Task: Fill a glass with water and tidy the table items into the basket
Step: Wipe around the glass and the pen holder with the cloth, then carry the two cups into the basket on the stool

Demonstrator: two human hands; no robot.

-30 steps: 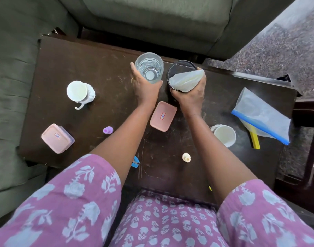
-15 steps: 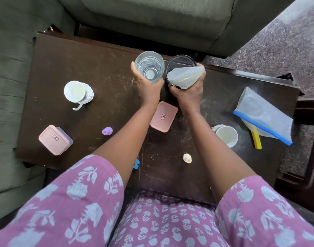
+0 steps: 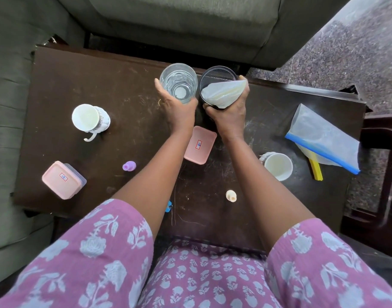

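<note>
- Lay loose at bottom centre of the frame on the dark table (image 3: 101, 85): a cream cap (image 3: 231, 195) and a blue clip (image 3: 169, 206), not yet tidied.
- Sat further up, between the forearms: a pink lid (image 3: 200, 144), close enough to be knocked on pulling back, so called for lifting the arms clear.
- Wrapped the glass (image 3: 179, 83) at upper centre with the left hand (image 3: 179, 112), clasped round its near wall; seemed to hold some water, so needed to be kept upright and set down apart from the sorting.
- Gripped the mesh basket (image 3: 217, 73), just right of the glass and nearly touching it, with the right hand (image 3: 230, 112), a whitish pouch (image 3: 224, 92) pinned across the rim, only partly inside.
- Wanted the pouch pushed fully in, without nudging the glass.
</note>
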